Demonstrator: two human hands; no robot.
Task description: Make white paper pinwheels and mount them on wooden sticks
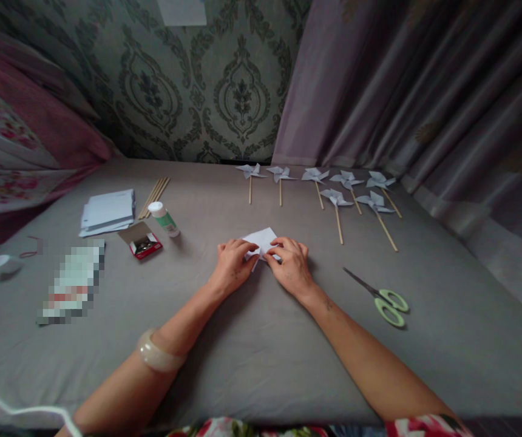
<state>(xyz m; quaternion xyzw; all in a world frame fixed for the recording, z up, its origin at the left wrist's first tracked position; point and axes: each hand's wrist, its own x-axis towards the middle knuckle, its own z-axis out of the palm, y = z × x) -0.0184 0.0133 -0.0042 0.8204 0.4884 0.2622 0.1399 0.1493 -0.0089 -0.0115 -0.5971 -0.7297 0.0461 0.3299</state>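
A white sheet of paper [264, 237] lies in front of me at the middle of the grey cloth. My left hand [236, 261] pinches its near left part between thumb and fingers. On the near right part my right hand [291, 261] also has thumb and fingers closed on the paper. The paper looks partly folded or cut near my fingertips; its exact shape there is hidden by the fingers. Green-handled scissors [382, 300] rest to the right of my right arm, blades pointing away to the left.
Several white paper pinwheels [336, 197] on wooden sticks lie at the back right. At left are a paper stack [107, 211], wooden sticks [154, 198], a white-capped glue bottle [164, 220], a small red box [142, 244], a blurred packet [73, 280] and a white cord [15, 408].
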